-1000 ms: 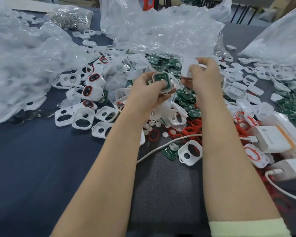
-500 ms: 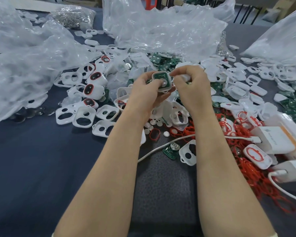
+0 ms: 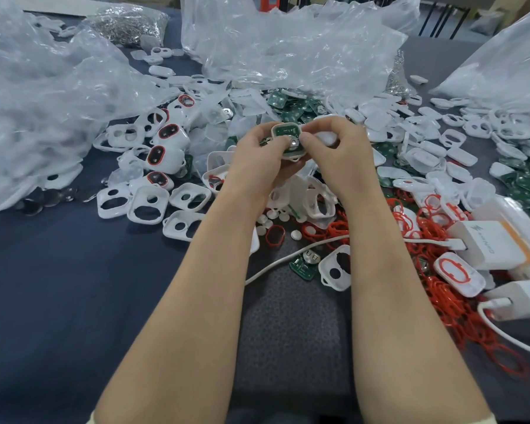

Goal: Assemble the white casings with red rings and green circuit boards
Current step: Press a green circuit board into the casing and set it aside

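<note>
My left hand grips a white casing with a green circuit board seated in it, board side up, above the pile. My right hand pinches the casing's right edge with thumb and forefinger, and a white cover piece is tucked under its fingers. Loose empty white casings lie left of my forearms. Red rings are heaped to the right. Green circuit boards pile up behind my hands.
Crumpled clear plastic bags cover the left and far side of the dark table. Finished casings with red rings sit at left. White chargers and a cable lie at right. A lone board rests near my forearms.
My right hand has come in from the right pile with a white piece and now meets the casing held by my left hand. The left hand has stayed roughly in place.
</note>
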`<act>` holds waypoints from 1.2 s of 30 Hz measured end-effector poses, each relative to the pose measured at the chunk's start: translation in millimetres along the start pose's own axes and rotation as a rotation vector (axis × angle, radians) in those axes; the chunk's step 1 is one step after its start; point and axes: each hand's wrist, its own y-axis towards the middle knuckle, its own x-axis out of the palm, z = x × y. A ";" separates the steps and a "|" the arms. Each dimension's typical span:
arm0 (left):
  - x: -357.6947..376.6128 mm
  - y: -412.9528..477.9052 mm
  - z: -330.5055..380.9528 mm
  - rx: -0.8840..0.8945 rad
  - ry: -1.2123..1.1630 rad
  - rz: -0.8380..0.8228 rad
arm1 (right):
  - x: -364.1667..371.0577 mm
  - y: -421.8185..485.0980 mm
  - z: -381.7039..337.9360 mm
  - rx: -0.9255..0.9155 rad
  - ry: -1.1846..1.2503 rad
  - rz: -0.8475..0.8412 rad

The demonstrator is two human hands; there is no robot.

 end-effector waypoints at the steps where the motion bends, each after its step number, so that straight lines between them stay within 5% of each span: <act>1: 0.0 -0.2 -0.1 0.003 0.006 -0.001 | 0.1 -0.2 0.0 0.007 0.015 0.000; 31: -0.6 -1.2 -4.1 0.133 0.095 -0.081 | 3.4 -0.4 -0.9 0.077 0.130 0.056; 36: 2.3 -0.9 -4.1 0.118 0.091 -0.005 | 2.4 -1.4 -5.0 0.013 0.059 0.179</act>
